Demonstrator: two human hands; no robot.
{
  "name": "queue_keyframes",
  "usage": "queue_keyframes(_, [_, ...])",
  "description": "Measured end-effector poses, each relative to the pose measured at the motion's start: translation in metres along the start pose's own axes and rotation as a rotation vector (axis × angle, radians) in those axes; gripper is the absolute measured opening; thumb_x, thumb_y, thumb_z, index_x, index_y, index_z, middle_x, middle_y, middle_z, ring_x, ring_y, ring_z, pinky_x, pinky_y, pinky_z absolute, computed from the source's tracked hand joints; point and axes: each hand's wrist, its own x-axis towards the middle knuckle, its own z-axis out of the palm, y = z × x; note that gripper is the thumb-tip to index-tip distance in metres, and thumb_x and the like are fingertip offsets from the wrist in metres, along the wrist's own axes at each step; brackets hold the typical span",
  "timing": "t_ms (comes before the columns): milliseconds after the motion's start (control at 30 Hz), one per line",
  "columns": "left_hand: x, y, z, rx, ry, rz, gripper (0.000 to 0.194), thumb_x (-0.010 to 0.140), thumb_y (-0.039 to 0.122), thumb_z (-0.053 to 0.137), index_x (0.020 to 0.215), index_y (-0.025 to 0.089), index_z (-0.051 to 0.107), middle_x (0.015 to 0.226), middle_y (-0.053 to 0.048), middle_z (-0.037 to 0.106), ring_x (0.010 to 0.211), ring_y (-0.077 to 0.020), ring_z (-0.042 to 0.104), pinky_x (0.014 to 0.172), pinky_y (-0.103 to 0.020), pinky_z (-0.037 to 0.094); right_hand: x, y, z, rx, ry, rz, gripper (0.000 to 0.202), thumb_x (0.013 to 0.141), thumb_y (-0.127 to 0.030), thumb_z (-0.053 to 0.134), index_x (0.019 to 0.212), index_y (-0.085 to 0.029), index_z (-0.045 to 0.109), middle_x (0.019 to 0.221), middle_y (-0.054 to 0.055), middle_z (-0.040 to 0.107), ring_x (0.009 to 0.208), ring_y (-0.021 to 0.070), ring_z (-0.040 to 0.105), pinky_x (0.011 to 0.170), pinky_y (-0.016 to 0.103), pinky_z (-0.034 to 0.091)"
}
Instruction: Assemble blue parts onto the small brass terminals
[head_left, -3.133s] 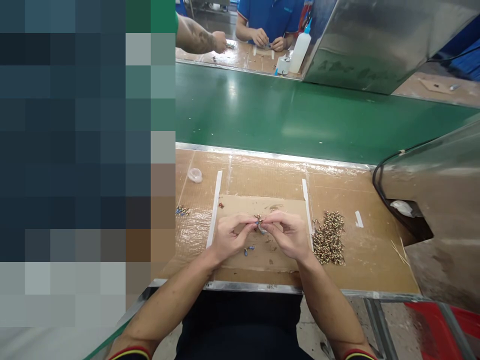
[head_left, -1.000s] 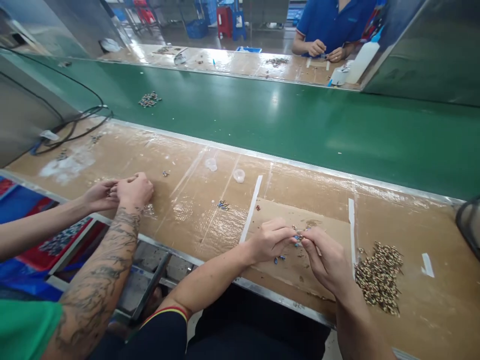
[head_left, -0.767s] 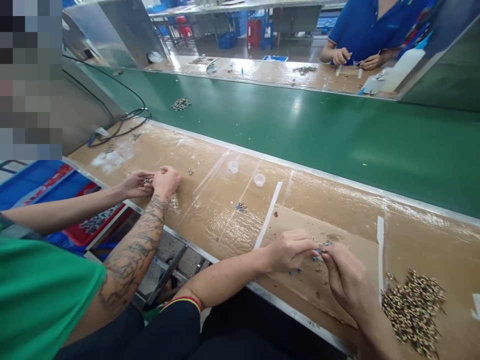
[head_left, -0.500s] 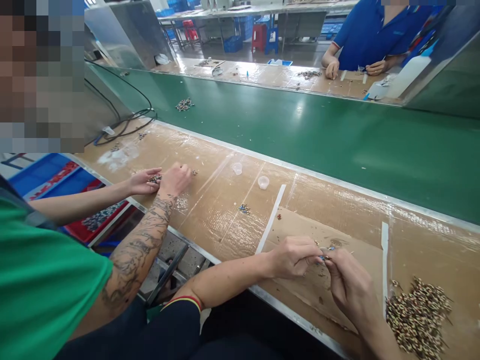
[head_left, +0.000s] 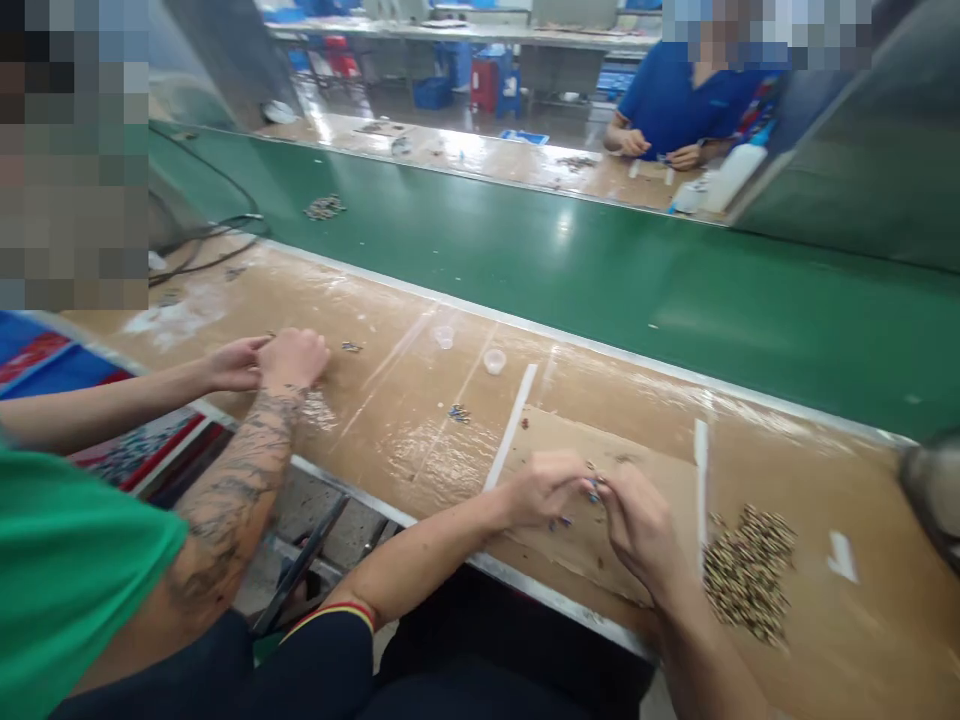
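Observation:
Over a taped sheet of cardboard (head_left: 585, 440), my left hand (head_left: 546, 488) and my right hand (head_left: 637, 515) meet fingertip to fingertip. Both pinch a small blue and brass-coloured part (head_left: 593, 490) between them. Another small blue piece (head_left: 559, 522) shows just under my left hand. To the right of my right hand lies a large pile of small brass-coloured parts (head_left: 750, 575). A few blue and brass pieces (head_left: 459, 412) rest on the table left of the cardboard.
Two small clear cups (head_left: 493, 361) (head_left: 444, 337) stand beyond the cardboard. At left a person's tattooed arm (head_left: 240, 490) reaches over the table (head_left: 390, 440). A green belt (head_left: 525, 250) runs across, and a person in blue (head_left: 675, 100) sits behind it.
The view has shifted right, so the pile and a white tape piece show more fully. My hands stay pinched together. The neighbour's hands have come closer together.

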Motion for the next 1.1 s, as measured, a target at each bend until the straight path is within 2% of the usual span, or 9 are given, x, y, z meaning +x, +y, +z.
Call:
queue_keyframes(133, [-0.003,0.011,-0.019,0.068,0.048,-0.099,0.039,0.107,0.037,0.041,0.089,0.016,0.068,0.077,-0.006,0.069,0.07,-0.0147,0.064,0.069,-0.025,0.051,-0.005,0.008,-0.007,0.092,0.039,0.169,0.039,0.108,-0.034,0.033,0.094,-0.019,0.066,0.077,0.007,0.068,0.069,0.0186,0.065,0.063,0.03,0.051])
queue_keyframes(267, [-0.032,0.017,-0.049,0.253,0.126,-0.254,0.034,0.107,0.034,0.039,0.091,0.017,0.064,0.078,-0.004,0.068,0.071,-0.0145,0.065,0.067,-0.024,0.05,-0.02,0.024,-0.023,0.097,0.241,0.37,0.039,0.107,-0.042,0.039,0.094,-0.02,0.07,0.084,0.008,0.074,0.077,0.0204,0.07,0.066,0.032,0.054])
queue_keyframes(467, [-0.082,0.015,-0.098,0.727,0.047,-0.665,0.033,0.103,0.03,0.039,0.085,0.018,0.064,0.082,-0.006,0.068,0.078,-0.0194,0.064,0.074,-0.029,0.047,-0.025,0.033,-0.032,0.075,0.307,0.375,0.035,0.105,-0.037,0.046,0.089,-0.021,0.072,0.08,0.005,0.073,0.072,0.0189,0.069,0.065,0.03,0.051])
queue_keyframes(600, [-0.079,0.002,-0.119,0.888,0.004,-0.821,0.03,0.099,0.03,0.049,0.073,0.019,0.06,0.076,-0.005,0.065,0.075,-0.0195,0.062,0.07,-0.028,0.041,-0.021,0.029,-0.031,0.035,0.279,0.362,0.038,0.105,-0.041,0.045,0.086,-0.021,0.071,0.078,0.005,0.073,0.071,0.0193,0.069,0.064,0.031,0.05])
queue_keyframes(733, [-0.064,-0.006,-0.129,0.956,0.089,-0.834,0.037,0.096,0.033,0.054,0.062,0.019,0.05,0.067,-0.004,0.06,0.067,-0.0186,0.056,0.064,-0.029,0.035,-0.019,0.034,-0.034,-0.005,0.287,0.38,0.042,0.105,-0.044,0.044,0.081,-0.021,0.07,0.071,0.004,0.07,0.062,0.0178,0.065,0.058,0.03,0.047])
queue_keyframes(833, [-0.064,-0.001,-0.123,0.978,0.161,-0.796,0.043,0.098,0.034,0.049,0.057,0.02,0.042,0.062,-0.003,0.055,0.062,-0.017,0.052,0.062,-0.029,0.035,-0.02,0.039,-0.041,-0.045,0.32,0.408,0.041,0.104,-0.044,0.046,0.078,-0.02,0.069,0.064,0.002,0.066,0.053,0.0153,0.058,0.052,0.029,0.041])
queue_keyframes(900, [-0.069,0.007,-0.109,0.9,0.165,-0.665,0.043,0.098,0.031,0.048,0.057,0.02,0.043,0.059,-0.002,0.053,0.059,-0.0152,0.051,0.062,-0.028,0.037,-0.02,0.042,-0.045,-0.068,0.311,0.447,0.041,0.102,-0.046,0.049,0.075,-0.021,0.067,0.06,0.001,0.063,0.05,0.0144,0.055,0.05,0.028,0.04])
queue_keyframes(1000, [-0.074,0.025,-0.078,0.673,0.039,-0.404,0.031,0.098,0.026,0.053,0.069,0.019,0.057,0.066,-0.001,0.059,0.063,-0.0139,0.057,0.063,-0.025,0.043,-0.019,0.045,-0.048,-0.059,0.138,0.454,0.039,0.099,-0.046,0.053,0.073,-0.021,0.066,0.059,0.001,0.061,0.05,0.0141,0.053,0.051,0.028,0.04])
queue_keyframes(1100, [-0.069,0.04,-0.047,0.514,-0.148,-0.271,0.014,0.097,0.022,0.055,0.088,0.018,0.064,0.079,-0.003,0.066,0.073,-0.0152,0.062,0.069,-0.026,0.049,-0.018,0.049,-0.046,-0.022,-0.054,0.406,0.029,0.099,-0.038,0.055,0.081,-0.02,0.069,0.067,0.002,0.066,0.057,0.0143,0.057,0.057,0.027,0.043])
